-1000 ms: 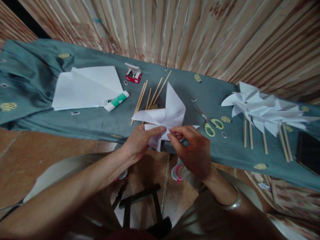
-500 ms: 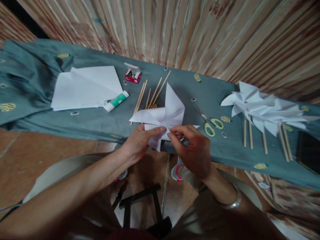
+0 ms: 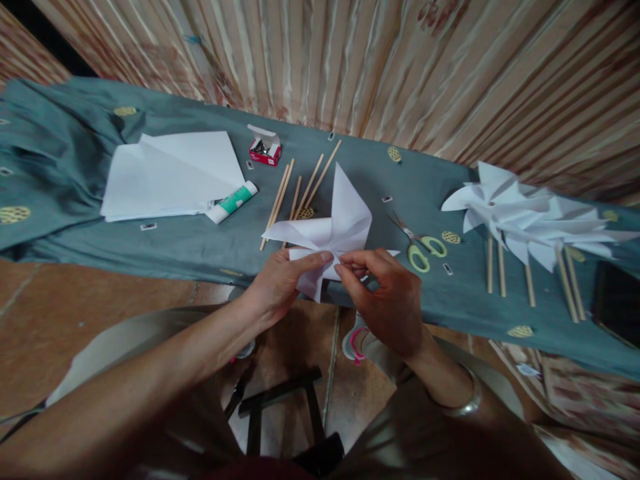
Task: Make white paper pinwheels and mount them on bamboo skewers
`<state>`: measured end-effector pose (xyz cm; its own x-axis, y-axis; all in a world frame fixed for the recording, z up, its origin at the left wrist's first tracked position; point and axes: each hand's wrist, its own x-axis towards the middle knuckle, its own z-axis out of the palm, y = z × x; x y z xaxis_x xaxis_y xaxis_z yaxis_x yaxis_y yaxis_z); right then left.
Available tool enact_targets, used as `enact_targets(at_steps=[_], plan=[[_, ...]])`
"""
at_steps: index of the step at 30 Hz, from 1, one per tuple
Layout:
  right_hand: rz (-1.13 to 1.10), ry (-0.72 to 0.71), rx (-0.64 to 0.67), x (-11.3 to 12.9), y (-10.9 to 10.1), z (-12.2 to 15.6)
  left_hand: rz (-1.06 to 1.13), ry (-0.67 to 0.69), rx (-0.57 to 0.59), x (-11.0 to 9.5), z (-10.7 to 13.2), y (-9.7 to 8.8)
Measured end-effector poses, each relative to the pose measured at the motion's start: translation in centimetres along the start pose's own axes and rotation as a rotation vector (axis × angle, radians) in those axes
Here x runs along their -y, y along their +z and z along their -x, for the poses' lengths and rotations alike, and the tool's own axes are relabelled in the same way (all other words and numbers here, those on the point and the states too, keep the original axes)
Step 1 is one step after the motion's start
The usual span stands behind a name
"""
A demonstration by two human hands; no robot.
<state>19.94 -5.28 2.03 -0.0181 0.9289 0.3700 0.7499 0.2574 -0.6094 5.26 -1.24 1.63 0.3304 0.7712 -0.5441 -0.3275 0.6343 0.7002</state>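
A white paper pinwheel [image 3: 350, 207] with folded, pointed blades is held above the near edge of the table. My left hand [image 3: 277, 283] pinches its lower left part, thumb lying on top near the centre. My right hand [image 3: 387, 293], a silver bangle on its wrist, has thumb and forefinger pinched at the pinwheel's centre; whether a small part sits between those fingertips cannot be made out. Behind the pinwheel several thin wooden sticks [image 3: 313, 183] lie on the cloth. Scissors [image 3: 417, 247] with green handles rest to the right, blades apart.
On the green tablecloth [image 3: 200, 250] lie a stack of white paper [image 3: 175, 173], a glue stick [image 3: 233, 202] and an open red box [image 3: 265, 150] of small metal pieces. Several finished pinwheels [image 3: 530, 210] on sticks overlap at the right, beside a dark phone-like object [image 3: 617, 303].
The pinwheel's upper blades have shifted slightly to the right. Both hands keep the same grip and nearly the same place.
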Motion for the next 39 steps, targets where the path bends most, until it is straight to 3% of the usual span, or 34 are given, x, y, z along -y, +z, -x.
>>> enact_targets(at_steps=[39], plan=[[-0.006, 0.016, 0.001, 0.09, 0.02, -0.24, 0.020, 0.029, 0.007, -0.07, 0.17, 0.19]])
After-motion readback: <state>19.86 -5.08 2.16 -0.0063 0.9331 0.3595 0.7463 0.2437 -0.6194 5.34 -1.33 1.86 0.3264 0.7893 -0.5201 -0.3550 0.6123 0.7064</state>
